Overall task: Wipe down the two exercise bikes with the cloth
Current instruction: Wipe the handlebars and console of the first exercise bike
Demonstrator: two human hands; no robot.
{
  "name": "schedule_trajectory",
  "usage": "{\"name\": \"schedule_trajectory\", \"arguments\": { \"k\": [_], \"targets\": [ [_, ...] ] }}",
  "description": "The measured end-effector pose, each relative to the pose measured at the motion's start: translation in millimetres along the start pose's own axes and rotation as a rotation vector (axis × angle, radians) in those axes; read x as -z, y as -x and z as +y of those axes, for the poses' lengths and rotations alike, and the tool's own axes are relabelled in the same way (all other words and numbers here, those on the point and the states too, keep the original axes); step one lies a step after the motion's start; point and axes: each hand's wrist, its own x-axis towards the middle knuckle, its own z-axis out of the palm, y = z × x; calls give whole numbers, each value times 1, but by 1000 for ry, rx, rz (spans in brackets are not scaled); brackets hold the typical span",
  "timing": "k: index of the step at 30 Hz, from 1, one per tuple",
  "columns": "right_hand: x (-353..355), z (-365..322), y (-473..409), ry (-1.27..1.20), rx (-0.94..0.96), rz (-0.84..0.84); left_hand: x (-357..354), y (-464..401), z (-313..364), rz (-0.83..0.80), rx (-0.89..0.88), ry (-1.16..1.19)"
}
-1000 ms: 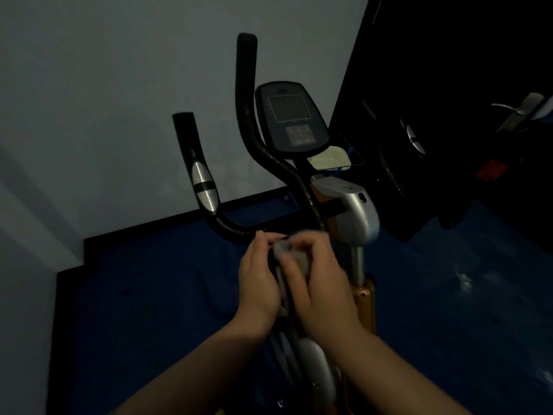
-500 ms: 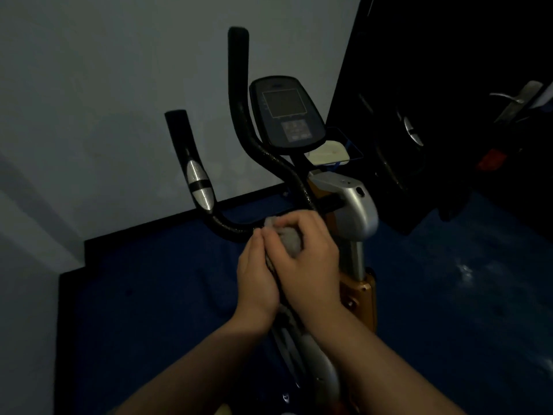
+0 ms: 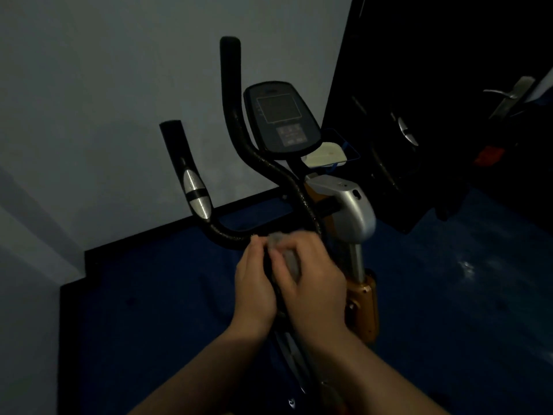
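- Grey cloth [image 3: 288, 255], bunched, sits between both hands just in front of the near bend of the black handlebar [image 3: 239, 235] on the exercise bike [image 3: 356, 211].
- Right hand [image 3: 311, 280] has its grip wrapped over the cloth, fingers curled round it; left hand [image 3: 254, 283] pinches the cloth's edge from the other side, thumb and fingertips close on it.
- Both hands hover at the handlebar's lower curve, near the silver stem housing; whether the cloth touches the bar I cannot tell.
- Beyond them rises the console [image 3: 279, 118] with a dark screen and a keypad block; any lettering there is too dim and small to read. No brand or label is legible anywhere.
- A pale object lies in a wire holder [image 3: 326, 154] just right of the console.
- Further right, a second dark machine [image 3: 401, 130] stands in shadow, likely the other bike.
- Risks, as I judge them: poor light may leave patches missed on the black foam; a loose cloth corner could snag on the stem; pressing the keypad hard might trigger buttons.
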Motion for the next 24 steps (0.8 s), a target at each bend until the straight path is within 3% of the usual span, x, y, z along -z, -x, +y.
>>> {"name": "schedule_trajectory", "arguments": {
  "k": [3, 5, 7, 11, 15, 19, 24],
  "targets": [
    [27, 17, 19, 45, 122, -142, 4, -3, 7, -58, -51, -116],
    [44, 24, 10, 91, 158, -65, 4, -8, 16, -113, -99, -230],
    [49, 25, -15, 42, 50, 73, 0, -13, 24, -164, -87, -348],
    [27, 30, -34, -46, -156, -24, -12, -13, 29, -162, -131, -551],
    [38, 47, 7, -165, -250, 2, -11, -10, 22, -65, -187, -490],
    [48, 54, -20, -187, -279, -78, -12, -10, 21, 0, -171, -421],
    [20, 38, -4, -327, -315, 56, -15, -4, 22, 93, -144, -312]
  ]
}}
